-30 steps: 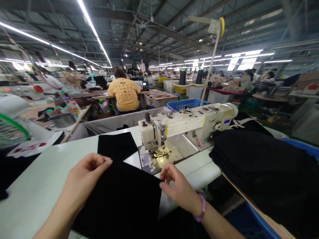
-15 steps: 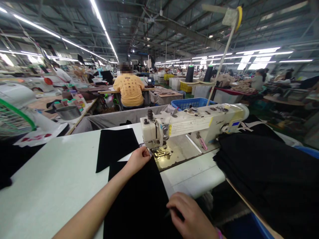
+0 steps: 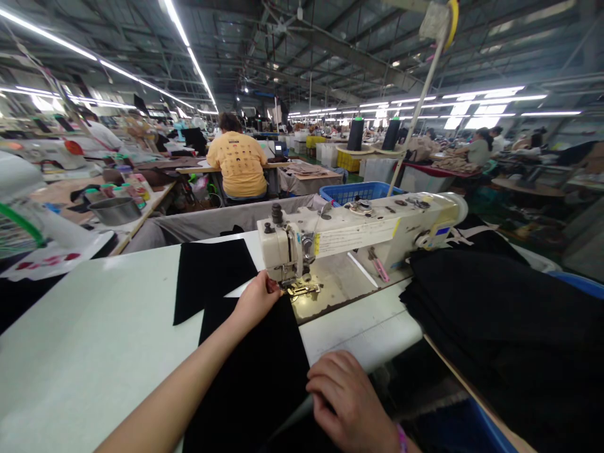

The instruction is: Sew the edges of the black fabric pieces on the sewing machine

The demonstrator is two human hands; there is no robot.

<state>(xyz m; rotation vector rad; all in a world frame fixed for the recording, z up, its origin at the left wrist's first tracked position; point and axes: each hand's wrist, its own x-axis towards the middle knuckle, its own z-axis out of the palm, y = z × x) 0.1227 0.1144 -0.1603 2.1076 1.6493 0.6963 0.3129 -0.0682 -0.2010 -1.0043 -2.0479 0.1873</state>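
Note:
A black fabric piece (image 3: 250, 365) lies over the front of the sewing table, its upper right corner beside the presser foot (image 3: 302, 290) of a sewing machine (image 3: 349, 229). My left hand (image 3: 257, 299) pinches that corner, just left of the needle area. My right hand (image 3: 346, 396) is closed at the lower right corner of the same piece, with curled fingers on its edge; the fingertips are partly hidden. A second black fabric piece (image 3: 207, 270) lies flat to the left of the machine head, partly under or against the first.
Black fabric is piled (image 3: 509, 314) at the right. A white stick (image 3: 362, 269) and pink-handled snips (image 3: 379, 265) lie on the machine bed. Behind stand a blue basket (image 3: 361, 190) and thread cones (image 3: 356, 133). A fan (image 3: 28, 207) is at left; a person in yellow (image 3: 238, 160) sits ahead.
My right hand has moved slightly left and up with the fabric's edge, and a strip of pale table now shows below that edge. My left hand keeps its pinch near the presser foot.

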